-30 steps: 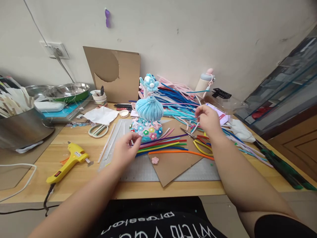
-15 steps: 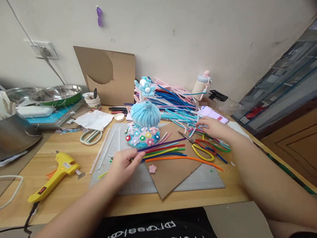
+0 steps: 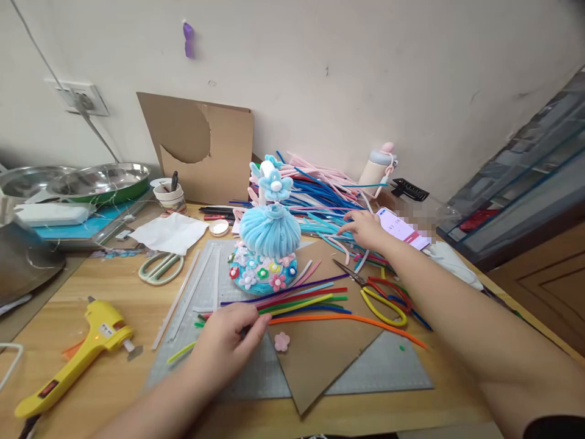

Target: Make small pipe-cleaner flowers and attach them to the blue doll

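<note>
Blue ornament point(image 3: 269, 231), frame centre: upright, flowers point(image 3: 276, 281) mounted around its lower part. Unattached: pink flower point(image 3: 282, 342) and coloured strips point(image 3: 315, 301), lower centre. Left hand point(image 3: 233, 338): curled beside strips; grasp indeterminable. Right hand point(image 3: 363, 230), right of centre: fingers parted, nothing visibly held.

Near the wall point(image 3: 311, 103) I see a pale bottle point(image 3: 373, 172) beside a black slotted piece point(image 3: 410, 189) — and, leftward, shallow metal pans point(image 3: 98, 182) below a socket point(image 3: 97, 99) with a cable point(image 3: 99, 134) plugged in.

left grip point(image 3: 231, 341) by bright strips point(image 3: 304, 305) | right grip point(image 3: 365, 229) over strip heap point(image 3: 315, 186) | blue ornament point(image 3: 270, 233) upright behind left grip | scissors point(image 3: 359, 279) beside bright strips | glue gun point(image 3: 98, 332) on desk point(image 3: 123, 277)
</note>
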The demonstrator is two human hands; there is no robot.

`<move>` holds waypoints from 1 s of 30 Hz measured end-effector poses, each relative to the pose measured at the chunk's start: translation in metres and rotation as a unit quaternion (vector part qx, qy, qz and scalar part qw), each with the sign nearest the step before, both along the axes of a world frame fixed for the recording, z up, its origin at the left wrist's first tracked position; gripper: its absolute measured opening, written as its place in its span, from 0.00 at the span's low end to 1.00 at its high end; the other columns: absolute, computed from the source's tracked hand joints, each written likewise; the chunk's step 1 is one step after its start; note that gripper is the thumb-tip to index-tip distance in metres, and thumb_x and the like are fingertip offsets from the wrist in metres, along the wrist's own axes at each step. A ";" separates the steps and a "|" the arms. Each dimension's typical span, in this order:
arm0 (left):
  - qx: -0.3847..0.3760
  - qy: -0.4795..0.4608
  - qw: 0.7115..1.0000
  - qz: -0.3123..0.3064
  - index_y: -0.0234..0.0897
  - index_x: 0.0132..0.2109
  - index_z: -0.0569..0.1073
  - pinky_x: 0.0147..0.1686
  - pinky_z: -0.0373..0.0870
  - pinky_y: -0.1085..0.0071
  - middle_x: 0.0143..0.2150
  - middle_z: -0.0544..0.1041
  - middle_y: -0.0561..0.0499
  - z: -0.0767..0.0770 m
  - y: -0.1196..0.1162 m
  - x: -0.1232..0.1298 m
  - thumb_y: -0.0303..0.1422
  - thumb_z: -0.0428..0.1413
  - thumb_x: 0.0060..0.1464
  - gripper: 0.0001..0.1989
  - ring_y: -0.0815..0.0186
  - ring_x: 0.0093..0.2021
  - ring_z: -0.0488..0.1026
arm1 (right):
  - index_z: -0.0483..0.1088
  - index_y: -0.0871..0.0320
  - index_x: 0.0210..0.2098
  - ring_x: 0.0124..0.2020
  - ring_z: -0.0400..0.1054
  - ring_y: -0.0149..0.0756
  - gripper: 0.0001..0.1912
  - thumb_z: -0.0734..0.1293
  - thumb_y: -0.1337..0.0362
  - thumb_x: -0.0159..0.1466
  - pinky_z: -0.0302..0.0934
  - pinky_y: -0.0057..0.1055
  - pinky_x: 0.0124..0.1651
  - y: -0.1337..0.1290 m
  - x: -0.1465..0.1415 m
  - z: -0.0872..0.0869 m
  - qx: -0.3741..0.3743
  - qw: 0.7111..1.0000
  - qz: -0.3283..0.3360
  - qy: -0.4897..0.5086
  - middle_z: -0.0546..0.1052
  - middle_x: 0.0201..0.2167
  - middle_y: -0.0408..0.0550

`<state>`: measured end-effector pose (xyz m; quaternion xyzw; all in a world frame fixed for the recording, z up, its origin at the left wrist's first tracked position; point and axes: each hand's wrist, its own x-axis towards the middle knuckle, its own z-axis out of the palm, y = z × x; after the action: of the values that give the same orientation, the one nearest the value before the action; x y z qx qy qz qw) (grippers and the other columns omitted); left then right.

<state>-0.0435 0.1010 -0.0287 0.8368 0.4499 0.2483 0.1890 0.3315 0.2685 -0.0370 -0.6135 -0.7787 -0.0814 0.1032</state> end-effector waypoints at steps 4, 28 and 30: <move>0.012 0.008 1.000 -0.009 0.37 0.22 0.59 0.23 0.53 0.75 0.19 0.62 0.56 0.000 0.001 0.001 0.35 0.46 0.60 0.18 0.71 0.21 0.60 | 0.76 0.50 0.40 0.47 0.62 0.44 0.18 0.58 0.73 0.61 0.52 0.38 0.46 0.025 -0.018 0.000 0.001 1.000 -0.007 0.012 0.73 0.46 0.49; -0.027 0.006 0.999 -0.044 0.37 0.22 0.61 0.24 0.53 0.74 0.20 0.66 0.54 -0.001 0.000 0.002 0.34 0.45 0.61 0.19 0.71 0.22 0.62 | 0.60 0.59 0.45 0.36 0.70 0.31 0.12 0.50 0.66 0.67 0.62 0.30 0.36 0.032 -0.025 0.097 0.235 0.894 0.002 0.381 0.73 0.41 0.55; -0.036 0.004 0.998 -0.041 0.37 0.22 0.62 0.24 0.53 0.73 0.20 0.66 0.53 -0.001 0.000 0.002 0.35 0.45 0.60 0.19 0.70 0.22 0.62 | 0.61 0.54 0.42 0.29 0.68 0.29 0.07 0.56 0.66 0.65 0.61 0.30 0.31 -0.008 -0.037 0.130 0.375 0.771 0.093 0.506 0.73 0.36 0.47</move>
<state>-0.0416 0.1010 -0.0293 0.8483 0.4243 0.2208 0.2273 0.2947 0.2607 0.0926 -0.4027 -0.5750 -0.0353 0.7113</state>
